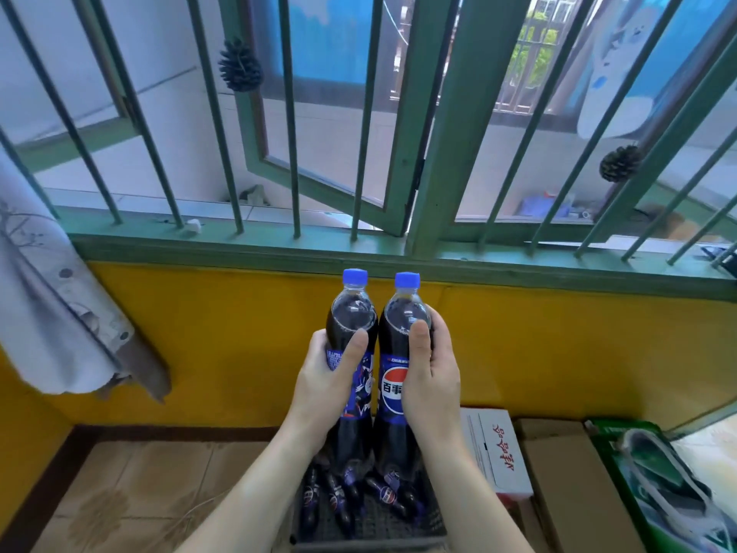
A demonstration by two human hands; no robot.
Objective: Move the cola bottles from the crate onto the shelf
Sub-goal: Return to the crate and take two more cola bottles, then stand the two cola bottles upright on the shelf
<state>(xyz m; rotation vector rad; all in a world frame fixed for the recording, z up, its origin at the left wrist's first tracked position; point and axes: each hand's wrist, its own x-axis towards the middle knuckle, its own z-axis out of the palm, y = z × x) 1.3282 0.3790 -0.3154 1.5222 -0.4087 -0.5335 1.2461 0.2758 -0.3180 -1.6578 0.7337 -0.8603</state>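
Note:
I hold two upright cola bottles with blue caps side by side in front of the yellow wall. My left hand grips the left bottle around its middle. My right hand grips the right bottle, thumb across its shoulder. Both bottles are raised above a dark crate on the floor, where several more cola bottles lie on their sides. No shelf is in view.
A green window frame with bars runs across above the yellow wall. A grey curtain hangs at the left. Right of the crate stand a white box, a brown carton and a green box.

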